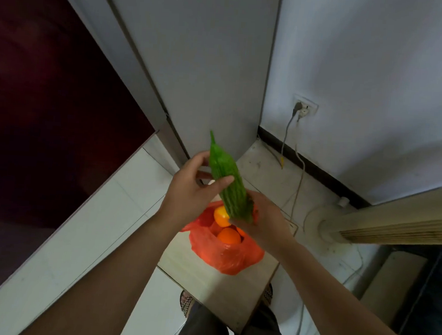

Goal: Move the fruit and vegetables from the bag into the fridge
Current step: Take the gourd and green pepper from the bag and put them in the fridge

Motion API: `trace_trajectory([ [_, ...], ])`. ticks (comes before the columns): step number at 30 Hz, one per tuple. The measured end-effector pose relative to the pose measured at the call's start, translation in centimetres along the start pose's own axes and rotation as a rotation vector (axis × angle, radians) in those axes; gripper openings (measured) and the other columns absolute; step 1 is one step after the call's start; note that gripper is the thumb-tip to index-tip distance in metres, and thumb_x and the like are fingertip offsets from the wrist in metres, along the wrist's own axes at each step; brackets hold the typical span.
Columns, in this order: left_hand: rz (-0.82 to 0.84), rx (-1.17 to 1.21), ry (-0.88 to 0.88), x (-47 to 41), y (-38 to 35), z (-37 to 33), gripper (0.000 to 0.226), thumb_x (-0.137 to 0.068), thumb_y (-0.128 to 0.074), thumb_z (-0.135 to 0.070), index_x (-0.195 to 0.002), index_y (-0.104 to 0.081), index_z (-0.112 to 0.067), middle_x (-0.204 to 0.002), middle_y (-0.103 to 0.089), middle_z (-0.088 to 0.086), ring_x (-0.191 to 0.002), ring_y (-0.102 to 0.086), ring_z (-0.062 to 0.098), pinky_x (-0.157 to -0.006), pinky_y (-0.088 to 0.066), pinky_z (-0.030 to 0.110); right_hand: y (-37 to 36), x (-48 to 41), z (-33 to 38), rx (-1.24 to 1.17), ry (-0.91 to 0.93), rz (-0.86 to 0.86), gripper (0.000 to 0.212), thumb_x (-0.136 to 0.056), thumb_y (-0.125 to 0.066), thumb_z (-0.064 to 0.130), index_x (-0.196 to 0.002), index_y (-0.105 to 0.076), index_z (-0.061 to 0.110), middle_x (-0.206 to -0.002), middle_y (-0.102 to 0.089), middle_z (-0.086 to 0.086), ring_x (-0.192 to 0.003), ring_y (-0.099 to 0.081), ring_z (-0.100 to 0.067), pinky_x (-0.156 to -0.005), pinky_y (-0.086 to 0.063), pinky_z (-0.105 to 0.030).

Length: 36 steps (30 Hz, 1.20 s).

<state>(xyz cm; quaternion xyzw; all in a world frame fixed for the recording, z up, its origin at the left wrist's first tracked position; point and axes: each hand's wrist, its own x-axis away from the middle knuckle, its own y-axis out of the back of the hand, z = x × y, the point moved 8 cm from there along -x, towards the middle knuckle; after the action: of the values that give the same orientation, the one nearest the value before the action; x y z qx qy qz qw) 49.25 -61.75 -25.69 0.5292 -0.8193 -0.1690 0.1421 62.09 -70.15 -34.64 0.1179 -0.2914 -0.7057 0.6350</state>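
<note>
Green bitter gourd (229,183) at frame centre, clear of the red plastic bag (224,254), left hand (194,191) and right hand (260,219) both clasping it. Oranges (228,236) remain bagged; fridge door (47,129), upper left, looks shut, so I judge most work left

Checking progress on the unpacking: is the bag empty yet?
Not empty. The red bag gapes open, with at least two oranges inside; the gourd is already out, held by both hands.

bitter gourd (229,178) base: behind right hand (266,217) | bag (224,254) contents: mostly hidden
</note>
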Motion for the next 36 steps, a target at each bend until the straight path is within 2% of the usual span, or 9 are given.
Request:
trace_trajectory([
  [4,-0.044,0.138,0.036,-0.2,0.7,0.3,0.028,-0.08,-0.071,-0.027,-0.101,-0.057,-0.038,-0.095,-0.064,-0.016,-0.091,-0.061,0.007,-0.082,-0.05,0.024,0.2,0.5,0.5,-0.025,-0.055,-0.039,0.064,-0.069,-0.077,0.036,-0.126,-0.049,0.026,-0.107,-0.062,0.005,-0.096,-0.058,-0.015,-0.076,-0.045,-0.029],
  [8,0.069,0.168,0.224,1.3,-2.0,4.9,0.056,-0.065,-0.073,-0.046,-0.116,-0.056,-0.029,-0.107,-0.064,-0.009,-0.097,-0.063,0.009,-0.082,-0.052,0.026,-0.7,1.0,0.4,-0.077,-0.118,-0.061,0.063,-0.069,-0.076,0.042,-0.123,-0.047,0.027,-0.103,-0.057,0.011,-0.092,-0.055,-0.009,-0.074,-0.045,-0.027],
  [12,0.136,0.224,0.379,4.2,-4.4,8.9,0.04,-0.078,-0.073,-0.027,-0.113,-0.054,-0.029,-0.114,-0.063,-0.002,-0.107,-0.061,0.015,-0.087,-0.054,0.035,-3.0,1.4,0.3,-0.177,-0.126,0.003,0.049,-0.07,-0.076,0.039,-0.11,-0.049,0.028,-0.098,-0.063,0.009,-0.088,-0.061,-0.01,-0.075,-0.052,-0.032],
  [16,0.062,0.185,0.433,5.6,-3.1,12.0,0.029,-0.082,-0.068,-0.026,-0.108,-0.054,-0.027,-0.11,-0.065,-0.001,-0.1,-0.062,0.012,-0.09,-0.05,0.033,-4.1,1.6,-1.6,-0.088,-0.122,0.091,0.06,-0.069,-0.078,0.035,-0.122,-0.052,0.026,-0.105,-0.057,0.013,-0.1,-0.057,-0.01,-0.085,-0.048,-0.03],
  [19,0.011,0.141,0.485,6.1,-1.7,14.8,0.034,-0.083,-0.066,-0.037,-0.112,-0.052,-0.028,-0.113,-0.062,-0.002,-0.1,-0.062,0.013,-0.091,-0.049,0.036,-3.3,0.7,-3.8,-0.003,-0.162,0.095,0.055,-0.074,-0.074,0.034,-0.125,-0.052,0.024,-0.111,-0.056,0.011,-0.103,-0.054,-0.007,-0.081,-0.041,-0.022],
  [22,-0.036,0.098,0.515,5.9,-1.1,16.6,0.039,-0.084,-0.065,-0.037,-0.117,-0.049,-0.026,-0.115,-0.06,-0.002,-0.097,-0.062,0.016,-0.079,-0.05,0.03,-3.2,-1.1,-4.7,0.147,-0.09,0.107,0.05,-0.08,-0.068,0.036,-0.126,-0.05,0.024,-0.118,-0.056,0.008,-0.105,-0.052,-0.008,-0.081,-0.037,-0.019],
  [28,0.052,-0.103,0.509,4.8,-3.2,19.2,0.051,-0.085,-0.061,-0.041,-0.129,-0.045,-0.02,-0.116,-0.056,-0.007,-0.102,-0.056,0.014,-0.07,-0.044,0.023,-5.9,-4.8,-8.0,0.422,0.019,0.238,0.059,-0.088,-0.05,0.05,-0.14,-0.035,0.027,-0.149,-0.031,0.003,-0.137,-0.025,-0.018,-0.11,-0.03,-0.038],
  [32,0.06,-0.189,0.554,3.8,-3.7,21.7,0.05,-0.083,-0.061,-0.046,-0.125,-0.048,-0.022,-0.113,-0.059,-0.005,-0.099,-0.058,0.016,-0.081,-0.05,0.036,-7.0,-4.0,-12.4,0.547,-0.024,0.379,0.054,-0.093,-0.038,0.05,-0.143,-0.031,0.029,-0.156,-0.014,0.007,-0.142,-0.014,-0.015,-0.112,-0.025,-0.037],
  [36,0.056,-0.25,0.621,3.3,-3.7,24.1,0.05,-0.082,-0.063,-0.045,-0.122,-0.048,-0.019,-0.109,-0.06,0.0,-0.093,-0.061,0.021,-0.078,-0.053,0.04,-5.7,-2.5,-15.5,0.566,-0.047,0.379,0.053,-0.095,-0.039,0.043,-0.144,-0.028,0.026,-0.157,-0.004,0.007,-0.143,-0.016,-0.019,-0.11,-0.031,-0.036],
])
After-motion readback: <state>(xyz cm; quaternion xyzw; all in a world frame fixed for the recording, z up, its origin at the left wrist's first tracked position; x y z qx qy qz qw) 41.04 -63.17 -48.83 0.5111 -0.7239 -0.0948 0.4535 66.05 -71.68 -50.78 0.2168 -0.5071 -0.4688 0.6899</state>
